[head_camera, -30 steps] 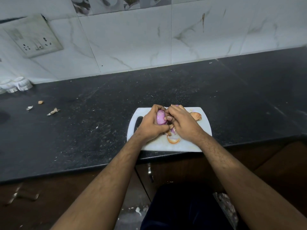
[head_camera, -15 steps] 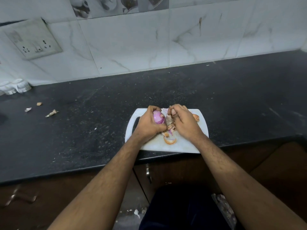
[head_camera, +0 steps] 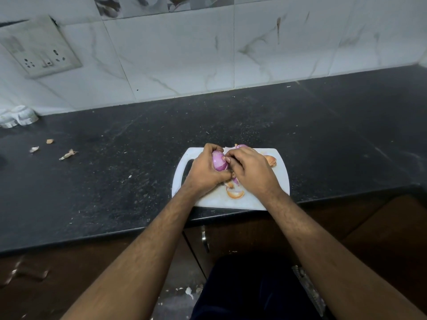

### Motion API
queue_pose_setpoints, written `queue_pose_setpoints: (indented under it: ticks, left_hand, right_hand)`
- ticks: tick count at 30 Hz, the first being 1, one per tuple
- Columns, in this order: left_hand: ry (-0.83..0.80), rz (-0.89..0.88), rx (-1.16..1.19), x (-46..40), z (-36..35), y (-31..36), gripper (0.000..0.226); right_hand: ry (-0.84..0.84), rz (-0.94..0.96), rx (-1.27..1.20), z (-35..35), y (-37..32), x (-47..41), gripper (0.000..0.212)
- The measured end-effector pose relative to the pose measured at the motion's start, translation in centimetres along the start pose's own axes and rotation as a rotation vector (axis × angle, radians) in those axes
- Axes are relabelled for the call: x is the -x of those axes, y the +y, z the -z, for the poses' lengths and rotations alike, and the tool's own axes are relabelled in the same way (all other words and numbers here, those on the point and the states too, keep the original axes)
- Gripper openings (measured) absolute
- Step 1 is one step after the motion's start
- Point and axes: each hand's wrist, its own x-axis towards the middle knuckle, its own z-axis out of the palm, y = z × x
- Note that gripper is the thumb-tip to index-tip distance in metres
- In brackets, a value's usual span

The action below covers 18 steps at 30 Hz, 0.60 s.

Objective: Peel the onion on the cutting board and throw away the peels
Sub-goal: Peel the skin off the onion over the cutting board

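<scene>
A purple onion (head_camera: 218, 161), its skin mostly off, is gripped in my left hand (head_camera: 204, 172) above the white cutting board (head_camera: 275, 195). My right hand (head_camera: 250, 170) is pressed against the onion's right side, its fingertips curled onto the onion where skin is coming off. Loose orange-brown peels lie on the board: one (head_camera: 235, 194) below my hands, another (head_camera: 270, 160) beyond my right hand. A further purple piece (head_camera: 241, 146) shows behind my right hand's fingers.
The board sits at the front edge of a black stone counter (head_camera: 115, 181). Small peel scraps (head_camera: 68, 154) lie on the counter to the far left. A socket plate (head_camera: 41, 48) is on the tiled wall, and brown cupboard doors stand below the counter.
My right hand has closed back in on the onion after drawing slightly away with a strip of skin. The camera view shifted a little downward.
</scene>
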Motion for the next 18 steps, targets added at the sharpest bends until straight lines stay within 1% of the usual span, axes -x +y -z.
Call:
queue_pose_setpoints:
  ticks: [3, 7, 13, 18]
  left_hand:
    - [0.005, -0.051, -0.057, 0.09, -0.16, 0.18, 0.06]
    - [0.002, -0.123, -0.148, -0.03, -0.16, 0.03, 0.061]
    - [-0.007, -0.159, -0.172, -0.06, -0.1, 0.08, 0.059]
    - [-0.008, -0.178, -0.178, -0.05, -0.36, -0.08, 0.056]
  right_hand:
    - [0.026, 0.008, 0.053, 0.02, -0.28, 0.14, 0.017]
    - [0.011, -0.077, -0.004, 0.44, -0.35, 0.11, 0.012]
    - [-0.058, -0.18, -0.02, 0.46, -0.27, -0.25, 0.014]
    - [-0.087, -0.268, -0.052, 0.43, -0.3, -0.38, 0.01]
